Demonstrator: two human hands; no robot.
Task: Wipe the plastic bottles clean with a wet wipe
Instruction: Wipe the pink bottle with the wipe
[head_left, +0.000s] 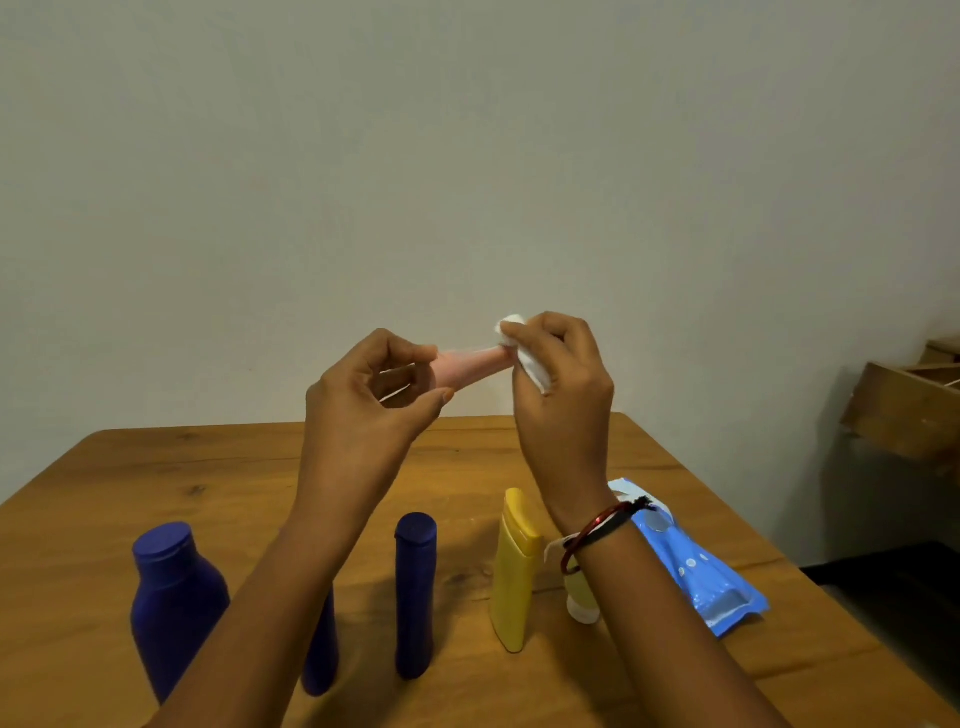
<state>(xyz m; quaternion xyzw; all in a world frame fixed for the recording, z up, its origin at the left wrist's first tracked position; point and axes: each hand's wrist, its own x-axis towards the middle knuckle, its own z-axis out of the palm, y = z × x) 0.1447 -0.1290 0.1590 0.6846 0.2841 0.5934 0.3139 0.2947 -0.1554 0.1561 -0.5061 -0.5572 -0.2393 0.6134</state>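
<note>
Left grip (382, 387) pinching pink bottle (470, 370), right grip (558, 374) pinching wipe (530, 364) around its tip

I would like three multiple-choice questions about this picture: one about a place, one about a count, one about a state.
1. Where does the blue wipe packet lie?
A. Beside the right forearm
B. Left of the dark blue bottles
C. On the floor

2. How many dark blue bottles stand on the table?
A. One
B. Three
C. Five

3. What is the pink bottle's state?
A. Standing on the table
B. Held in the air
C. Lying flat

Answers: 1 A, the packet lies on the table's right side. 2 B, one, another behind the left arm, and a third. 3 B, the left hand grips it while the right hand presses the white wipe on it.
</note>
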